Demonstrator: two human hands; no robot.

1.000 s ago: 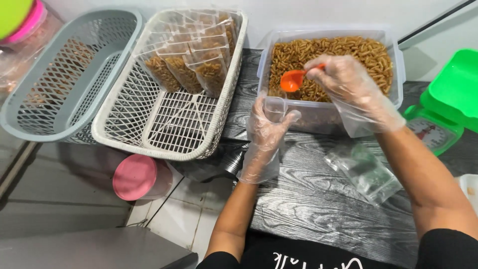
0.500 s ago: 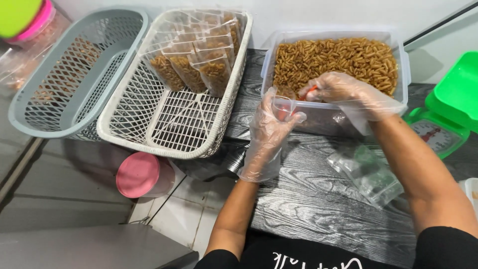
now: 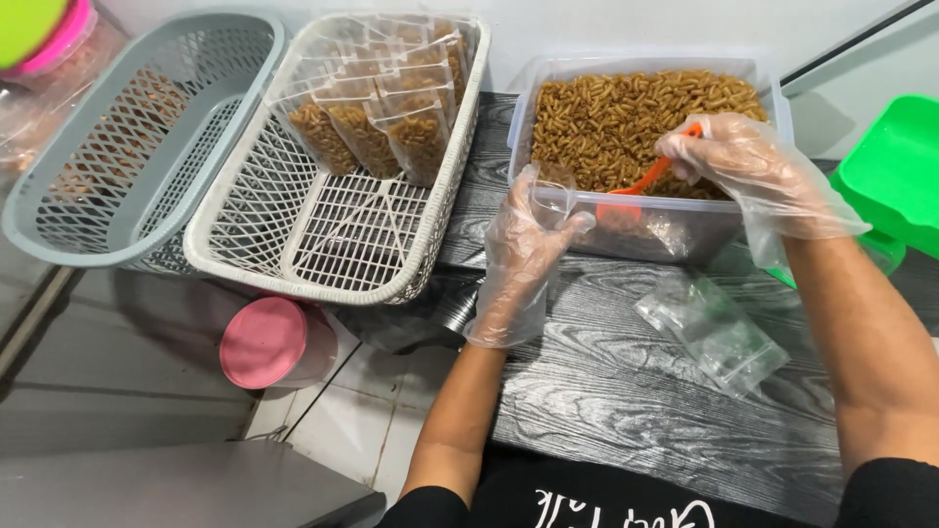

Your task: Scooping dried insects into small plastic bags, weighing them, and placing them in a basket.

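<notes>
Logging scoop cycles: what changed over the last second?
The right hand took the orange scoop from above the snacks to the small clear bag in the left hand, then swung back right; the scoop's bowl now dips into the snacks in the clear tub. The left hand kept hold of the bag at the tub's near corner. Both baskets, the filled bags and the spare bags stayed put.

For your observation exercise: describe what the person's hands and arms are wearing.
Both the left hand and right hand wear loose, crinkled, clear plastic gloves ending in wide open cuffs at the wrist. Forearms are bare. Black sleeves begin near the elbows.
</notes>
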